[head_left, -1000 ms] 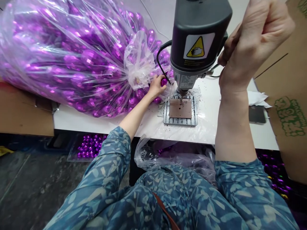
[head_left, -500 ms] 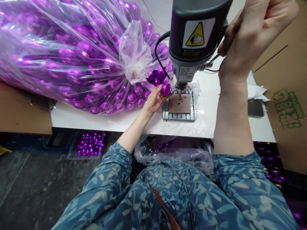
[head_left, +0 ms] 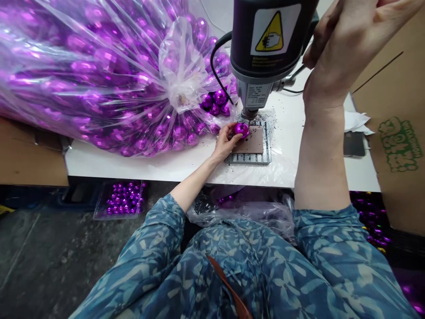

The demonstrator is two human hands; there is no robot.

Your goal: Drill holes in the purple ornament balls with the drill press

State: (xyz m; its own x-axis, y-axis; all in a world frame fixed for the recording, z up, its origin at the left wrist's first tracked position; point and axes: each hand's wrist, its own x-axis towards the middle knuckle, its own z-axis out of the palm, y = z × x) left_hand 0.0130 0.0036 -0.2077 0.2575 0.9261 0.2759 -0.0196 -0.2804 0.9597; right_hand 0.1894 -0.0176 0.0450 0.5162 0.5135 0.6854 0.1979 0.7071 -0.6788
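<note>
Between the fingers of my left hand [head_left: 226, 142] is a shiny purple faceted ball [head_left: 241, 129]. It is over the left part of a brown board [head_left: 254, 144], close beside the drill bit under the chuck [head_left: 249, 114]. The board lies on the slotted metal base [head_left: 267, 155] of a small drill press [head_left: 274, 40] with a yellow hand-warning label. My right hand [head_left: 345, 40] is raised at the machine's right side, its fingers curled at the press's lever [head_left: 295, 76]. The part gripped is mostly hidden behind the hand.
A large clear plastic bag [head_left: 184, 84] of purple balls fills the table's left side. Loose purple balls [head_left: 215, 101] lie beside it. Dark shavings surround the base. A phone-like dark object [head_left: 353, 145] and white paper [head_left: 357, 122] lie right, near a cardboard box [head_left: 398, 97]. Below left is a clear tub [head_left: 122, 201].
My left hand has moved right with the purple ball, from the base's left edge to over the board beside the bit. My right hand stays at the lever.
</note>
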